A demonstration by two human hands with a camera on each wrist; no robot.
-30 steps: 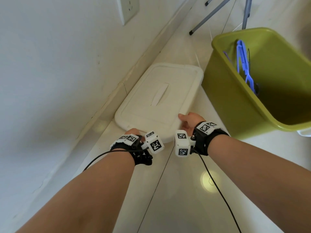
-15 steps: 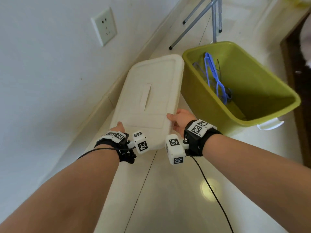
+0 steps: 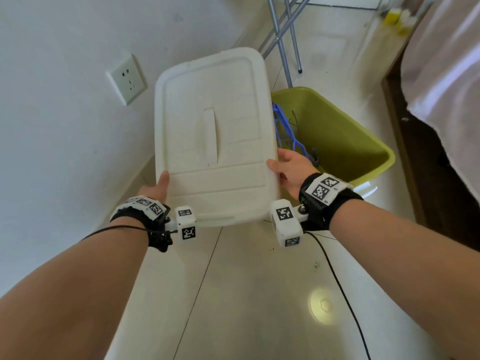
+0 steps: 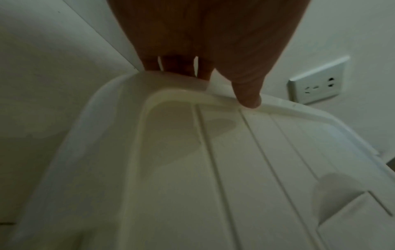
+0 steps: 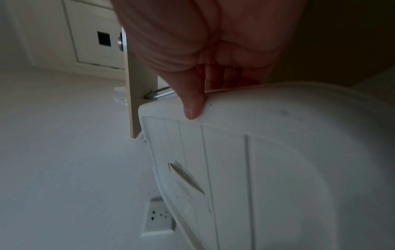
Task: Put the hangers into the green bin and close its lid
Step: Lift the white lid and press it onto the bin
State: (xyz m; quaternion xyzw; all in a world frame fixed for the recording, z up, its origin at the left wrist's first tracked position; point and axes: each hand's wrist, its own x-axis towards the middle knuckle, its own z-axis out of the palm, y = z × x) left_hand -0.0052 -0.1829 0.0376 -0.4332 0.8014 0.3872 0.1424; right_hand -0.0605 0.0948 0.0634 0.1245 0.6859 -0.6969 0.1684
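Observation:
Both hands hold the white lid [image 3: 213, 136] up off the floor, left of the green bin [image 3: 345, 136]. My left hand [image 3: 155, 189] grips the lid's near left edge, thumb on top and fingers underneath, as the left wrist view shows on the lid [image 4: 213, 160]. My right hand [image 3: 291, 167] grips the near right edge the same way, with its thumb on the lid [image 5: 267, 152]. The lid's right edge overlaps the bin's left rim in the head view. Blue and dark hangers [image 3: 285, 131] lie inside the open bin.
A white wall with a socket [image 3: 126, 79] runs along the left. Metal rack legs [image 3: 283, 35] stand on the pale tiled floor behind the bin. A dark wooden frame [image 3: 420, 162] and pale cloth [image 3: 446, 74] fill the right side.
Both hands have lifted the lid off the floor by the wall and carried it up and to the right, toward the bin. The bin and hangers have not moved.

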